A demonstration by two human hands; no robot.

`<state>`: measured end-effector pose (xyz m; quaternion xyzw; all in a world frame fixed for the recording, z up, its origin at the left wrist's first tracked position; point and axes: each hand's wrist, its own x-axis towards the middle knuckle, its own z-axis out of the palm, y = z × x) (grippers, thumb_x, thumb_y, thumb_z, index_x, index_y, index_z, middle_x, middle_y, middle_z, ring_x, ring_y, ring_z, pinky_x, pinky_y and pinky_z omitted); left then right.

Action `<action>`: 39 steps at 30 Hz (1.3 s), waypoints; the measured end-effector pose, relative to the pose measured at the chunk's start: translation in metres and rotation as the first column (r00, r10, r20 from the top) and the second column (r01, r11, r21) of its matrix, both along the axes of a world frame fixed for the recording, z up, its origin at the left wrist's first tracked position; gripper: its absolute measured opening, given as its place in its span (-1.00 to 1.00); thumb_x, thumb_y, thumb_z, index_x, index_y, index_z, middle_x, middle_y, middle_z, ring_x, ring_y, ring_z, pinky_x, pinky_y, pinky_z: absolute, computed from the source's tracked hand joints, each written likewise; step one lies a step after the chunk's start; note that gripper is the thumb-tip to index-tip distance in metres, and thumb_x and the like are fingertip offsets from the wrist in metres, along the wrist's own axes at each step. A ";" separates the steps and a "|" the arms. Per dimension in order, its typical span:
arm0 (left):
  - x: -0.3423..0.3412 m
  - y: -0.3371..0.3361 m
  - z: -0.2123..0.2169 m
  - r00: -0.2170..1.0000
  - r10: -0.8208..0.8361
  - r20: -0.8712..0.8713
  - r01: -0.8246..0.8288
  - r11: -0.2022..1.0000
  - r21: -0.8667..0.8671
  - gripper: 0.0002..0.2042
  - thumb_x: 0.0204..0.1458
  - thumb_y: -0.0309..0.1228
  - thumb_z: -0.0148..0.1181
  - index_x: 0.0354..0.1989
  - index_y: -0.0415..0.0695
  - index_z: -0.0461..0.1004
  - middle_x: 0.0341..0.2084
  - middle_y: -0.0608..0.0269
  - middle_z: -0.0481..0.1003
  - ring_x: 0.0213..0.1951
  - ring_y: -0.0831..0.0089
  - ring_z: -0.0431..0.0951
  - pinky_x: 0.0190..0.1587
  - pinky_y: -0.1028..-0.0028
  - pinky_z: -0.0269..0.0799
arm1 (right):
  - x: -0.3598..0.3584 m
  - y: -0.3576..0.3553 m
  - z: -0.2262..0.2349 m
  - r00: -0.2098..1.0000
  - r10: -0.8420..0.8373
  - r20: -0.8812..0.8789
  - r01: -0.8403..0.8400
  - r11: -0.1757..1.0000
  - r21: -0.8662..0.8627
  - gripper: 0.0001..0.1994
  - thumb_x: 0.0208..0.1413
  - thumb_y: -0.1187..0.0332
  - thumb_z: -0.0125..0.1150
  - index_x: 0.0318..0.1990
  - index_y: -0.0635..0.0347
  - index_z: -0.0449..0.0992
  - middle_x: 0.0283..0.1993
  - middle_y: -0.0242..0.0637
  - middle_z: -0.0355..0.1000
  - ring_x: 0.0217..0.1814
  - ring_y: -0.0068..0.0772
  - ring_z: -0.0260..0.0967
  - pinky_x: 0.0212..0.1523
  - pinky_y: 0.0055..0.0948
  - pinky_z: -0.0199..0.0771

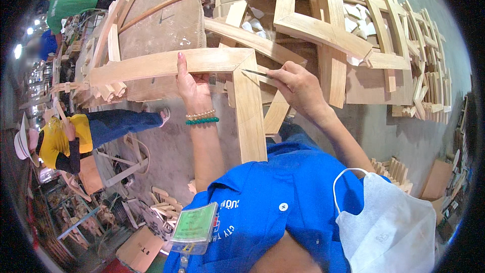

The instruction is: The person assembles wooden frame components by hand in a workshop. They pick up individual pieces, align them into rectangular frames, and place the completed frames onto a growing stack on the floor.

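Left hand (196, 90) is wrapping round the wooden frame (220, 60), thumb on top — probably steadying it. The right hand (299, 87) is pinching a slim dark tool (256, 73) and aiming it at the mitred corner (244, 66) between both hands — can't really tell if it's touching.

The left hand (194, 90) grips a pale wooden frame (251, 116) by its crosswise rail, thumb on the upper face. At the corner, 2 rails meet along a slanted joint. The right hand (298, 83) pinches a thin dark tool (257, 73), its tip at this joint. 2 beaded bracelets (202, 120) circle the left wrist. Beyond lies a brown desk (174, 33) bearing loose wooden strips (154, 11); more wooden frames (331, 30) lie to the right. A white mask (389, 225) hangs against the blue shirt (298, 182). At left, 1 person in yellow (81, 134) wears a pale hat (22, 140).
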<state>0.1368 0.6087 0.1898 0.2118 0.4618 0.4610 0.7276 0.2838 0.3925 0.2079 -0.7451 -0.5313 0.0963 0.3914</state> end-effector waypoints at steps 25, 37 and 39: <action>0.009 -0.004 -0.004 0.998 -0.035 0.051 0.035 0.999 0.014 -0.58 -0.07 -0.18 0.34 -0.09 -0.09 0.39 -0.27 0.23 0.50 -0.27 0.36 0.54 -0.29 0.35 0.56 | 0.002 0.001 0.007 0.952 -0.236 0.197 0.240 0.971 0.002 -0.83 -0.03 0.48 0.19 -0.25 0.07 0.55 -0.43 -0.32 0.30 -0.34 -0.29 0.36 -0.37 -0.33 0.45; 0.006 -0.010 0.002 0.997 -0.053 0.063 0.052 0.999 0.002 -0.57 -0.08 -0.14 0.34 -0.10 -0.10 0.40 -0.28 0.24 0.51 -0.27 0.38 0.55 -0.31 0.35 0.57 | -0.027 0.008 -0.004 0.991 0.099 0.085 -0.110 0.985 0.133 -0.70 -0.14 0.50 0.24 -0.19 0.06 0.41 0.03 -0.31 0.43 -0.26 -0.28 0.44 -0.34 -0.39 0.50; 0.007 -0.012 0.006 0.996 -0.050 0.077 0.050 0.999 0.009 -0.57 -0.07 -0.14 0.34 -0.11 -0.11 0.42 -0.28 0.25 0.51 -0.27 0.39 0.55 -0.32 0.37 0.57 | -0.029 0.012 -0.008 0.978 0.132 0.164 -0.154 0.979 0.130 -0.75 -0.13 0.48 0.19 -0.25 0.10 0.34 0.16 -0.27 0.36 -0.29 -0.30 0.43 -0.44 -0.37 0.49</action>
